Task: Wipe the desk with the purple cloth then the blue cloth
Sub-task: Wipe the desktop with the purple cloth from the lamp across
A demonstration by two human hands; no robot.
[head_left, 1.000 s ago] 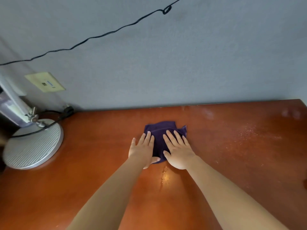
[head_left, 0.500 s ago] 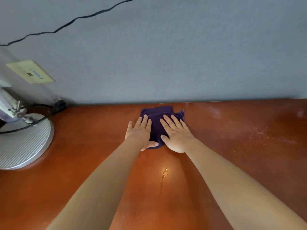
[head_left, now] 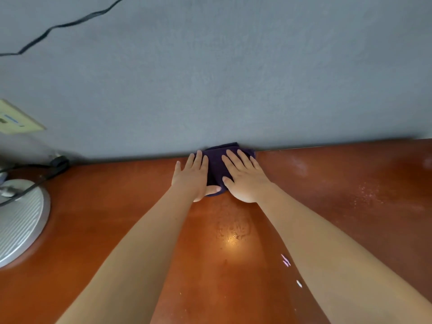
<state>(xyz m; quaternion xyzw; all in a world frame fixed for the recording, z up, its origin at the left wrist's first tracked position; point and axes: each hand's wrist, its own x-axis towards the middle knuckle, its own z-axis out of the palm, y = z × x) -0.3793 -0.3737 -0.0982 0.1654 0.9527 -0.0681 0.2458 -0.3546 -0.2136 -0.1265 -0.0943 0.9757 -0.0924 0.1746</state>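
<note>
There, both the left hand (head_left: 192, 176) and the right hand (head_left: 245, 177) lay flat with straight fingers pressing the purple cloth (head_left: 216, 164) onto the desk (head_left: 327, 195), the cloth apparently butted against the wall (head_left: 233, 78), leaving only sideways or backward strokes.

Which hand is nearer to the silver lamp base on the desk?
Left. The left hand presses the purple cloth's side toward the lamp base; the right hand lies beyond it, farther away.
</note>
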